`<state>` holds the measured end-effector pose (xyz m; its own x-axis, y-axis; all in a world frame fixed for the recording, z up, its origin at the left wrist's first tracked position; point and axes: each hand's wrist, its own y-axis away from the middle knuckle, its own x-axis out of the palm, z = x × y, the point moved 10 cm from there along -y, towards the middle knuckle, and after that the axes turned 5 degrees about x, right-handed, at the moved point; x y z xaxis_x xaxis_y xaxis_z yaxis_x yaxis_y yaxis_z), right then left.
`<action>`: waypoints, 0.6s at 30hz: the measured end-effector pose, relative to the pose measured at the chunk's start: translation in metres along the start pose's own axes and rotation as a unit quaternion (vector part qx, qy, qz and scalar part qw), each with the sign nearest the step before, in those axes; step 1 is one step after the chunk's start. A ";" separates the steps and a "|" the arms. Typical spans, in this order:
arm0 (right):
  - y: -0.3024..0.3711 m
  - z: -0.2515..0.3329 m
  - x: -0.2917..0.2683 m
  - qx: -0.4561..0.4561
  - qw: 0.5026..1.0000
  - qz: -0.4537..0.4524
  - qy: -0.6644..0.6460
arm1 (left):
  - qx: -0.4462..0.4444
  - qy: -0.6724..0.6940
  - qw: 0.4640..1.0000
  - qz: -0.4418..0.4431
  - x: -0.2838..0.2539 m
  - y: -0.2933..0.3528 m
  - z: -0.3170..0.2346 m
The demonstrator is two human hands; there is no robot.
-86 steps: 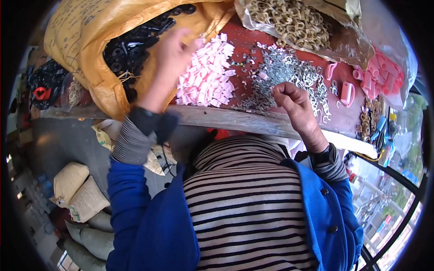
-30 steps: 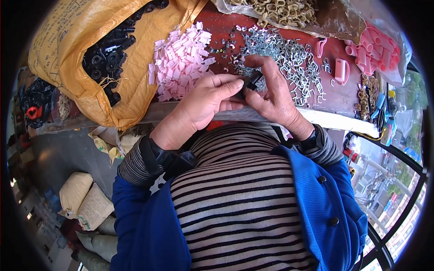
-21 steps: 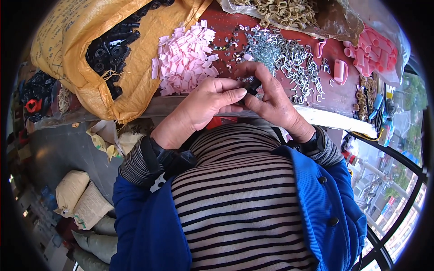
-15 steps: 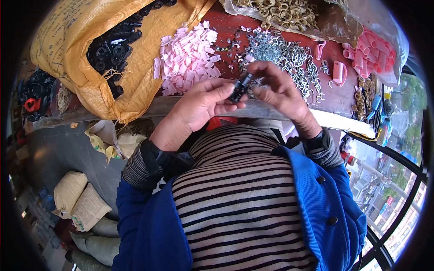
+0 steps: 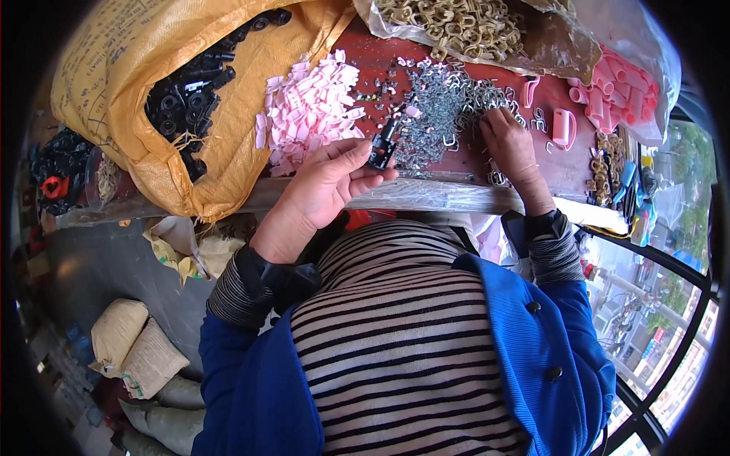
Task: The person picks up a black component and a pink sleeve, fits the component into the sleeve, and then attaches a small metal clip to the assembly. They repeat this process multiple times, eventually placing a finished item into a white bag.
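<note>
My left hand grips a small black plastic fitting between thumb and fingers, just over the table's front edge. To the right, my right hand reaches down to a pile of bent silver metal hooks. Its fingers are bent together at the edge of the pile, and their tips are partly hidden, so what they pinch cannot be made out. Small grey metal pieces lie heaped between the two hands. Left of these is a mound of pale pink plastic pieces.
A yellow woven sack with black fittings lies open at the left. Tan rings fill a bag at the back. Pink tubes and a single pink handled part are at the right. Filled sacks stand on the floor.
My right hand has left the black fitting and moved right to the metal hooks. My left hand keeps the fitting and has shifted slightly left.
</note>
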<state>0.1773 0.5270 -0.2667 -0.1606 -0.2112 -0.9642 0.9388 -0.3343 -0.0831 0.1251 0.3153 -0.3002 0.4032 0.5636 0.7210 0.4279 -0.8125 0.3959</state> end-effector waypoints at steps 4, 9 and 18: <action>0.007 -0.004 -0.013 -0.039 0.997 -0.066 -0.033 | -0.003 -0.007 1.000 0.001 0.006 -0.001 0.003; 0.010 -0.031 -0.015 0.102 0.938 -0.034 -0.331 | -0.004 -0.015 1.000 0.003 0.011 -0.010 0.006; 0.007 0.069 0.009 0.084 0.805 0.113 -0.576 | 0.053 0.082 0.993 0.072 0.042 -0.030 0.001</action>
<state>0.1612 0.4593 -0.2586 -0.2586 -0.9635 -0.0690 0.9445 -0.2672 0.1910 0.1292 0.3635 -0.2826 0.3329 0.4041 0.8520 0.4609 -0.8580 0.2269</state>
